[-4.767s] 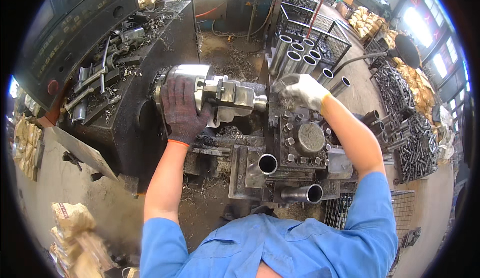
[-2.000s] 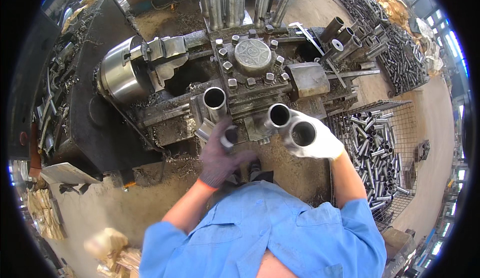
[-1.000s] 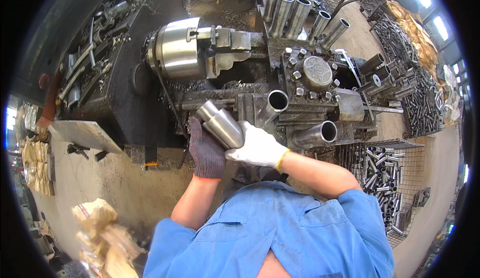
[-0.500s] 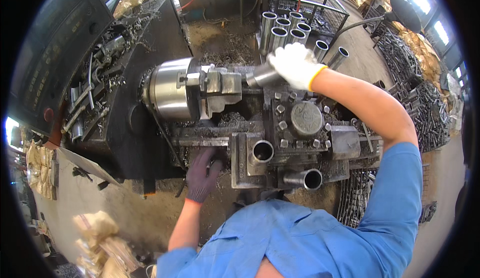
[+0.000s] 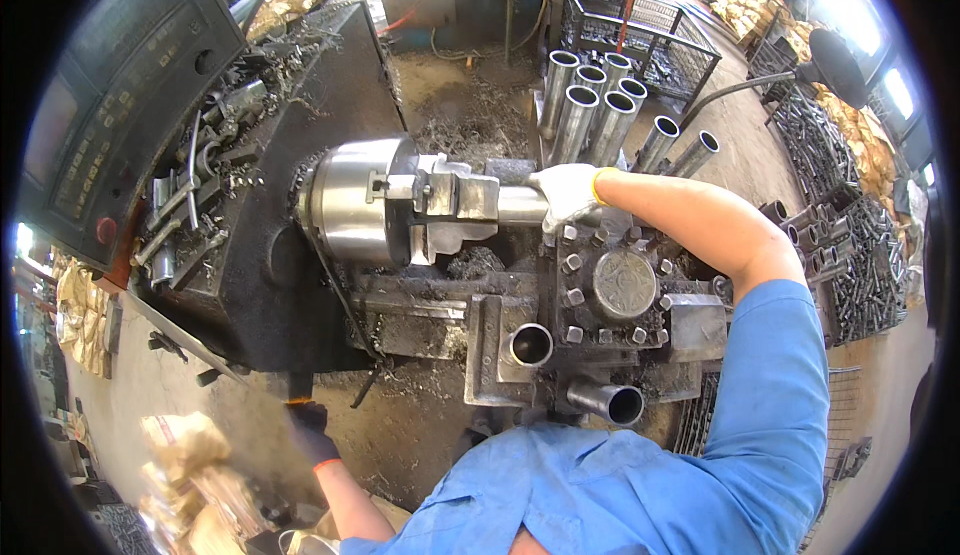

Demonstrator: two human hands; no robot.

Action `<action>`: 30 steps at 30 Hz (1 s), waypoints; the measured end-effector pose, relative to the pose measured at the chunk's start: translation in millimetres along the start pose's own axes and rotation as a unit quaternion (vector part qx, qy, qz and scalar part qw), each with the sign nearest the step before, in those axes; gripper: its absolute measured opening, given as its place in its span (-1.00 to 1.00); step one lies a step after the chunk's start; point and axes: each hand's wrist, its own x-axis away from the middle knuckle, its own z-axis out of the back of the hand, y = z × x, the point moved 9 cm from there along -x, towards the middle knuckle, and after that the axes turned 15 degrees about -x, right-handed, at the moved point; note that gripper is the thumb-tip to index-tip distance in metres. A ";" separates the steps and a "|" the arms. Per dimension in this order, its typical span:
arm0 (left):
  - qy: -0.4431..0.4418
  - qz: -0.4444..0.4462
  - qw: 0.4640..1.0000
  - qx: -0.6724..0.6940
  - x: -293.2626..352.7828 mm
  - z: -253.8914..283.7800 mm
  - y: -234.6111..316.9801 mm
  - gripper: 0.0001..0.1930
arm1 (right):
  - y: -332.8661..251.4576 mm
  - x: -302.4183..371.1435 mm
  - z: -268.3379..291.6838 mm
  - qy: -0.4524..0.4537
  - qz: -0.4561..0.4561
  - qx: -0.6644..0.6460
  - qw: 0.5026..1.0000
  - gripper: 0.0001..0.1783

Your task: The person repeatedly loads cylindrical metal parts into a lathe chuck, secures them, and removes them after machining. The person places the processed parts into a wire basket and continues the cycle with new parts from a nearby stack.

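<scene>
Swarf-strewn lathe (image 5: 400, 325), right hand (image 5: 568, 195) grip closed on chucked tube (image 5: 520, 205), left hand (image 5: 312, 431) low, grip unclear

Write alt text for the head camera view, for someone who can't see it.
A person in a blue shirt holds a metal tube in a lathe chuck with the white-gloved right hand. The dark-gloved left hand hangs low beside the machine, holding nothing visible.

White glove with yellow cuff (image 5: 570, 193), dark glove with orange cuff (image 5: 312, 431), blue sleeve (image 5: 768, 395), silvery steel chuck (image 5: 362, 200)
</scene>
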 end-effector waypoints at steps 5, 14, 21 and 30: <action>-0.044 0.061 0.997 0.032 -12.9 0.2 -6.6 -0.51 | -26.3 -5.2 1.6 0.041 0.008 -0.038 0.998 -0.05; -0.021 0.208 0.977 0.049 28.8 -20.6 19.5 -0.42 | -6.1 -29.6 -7.6 -0.052 -0.077 0.024 0.995 -0.25; -0.034 0.154 0.987 -0.015 -0.3 -11.8 12.2 -0.55 | -37.3 -13.3 25.3 0.147 0.069 -0.083 0.983 0.13; 0.188 -0.347 0.805 -0.442 106.1 -73.9 229.4 -0.51 | -22.1 266.5 4.7 0.512 0.021 -0.315 0.799 -0.49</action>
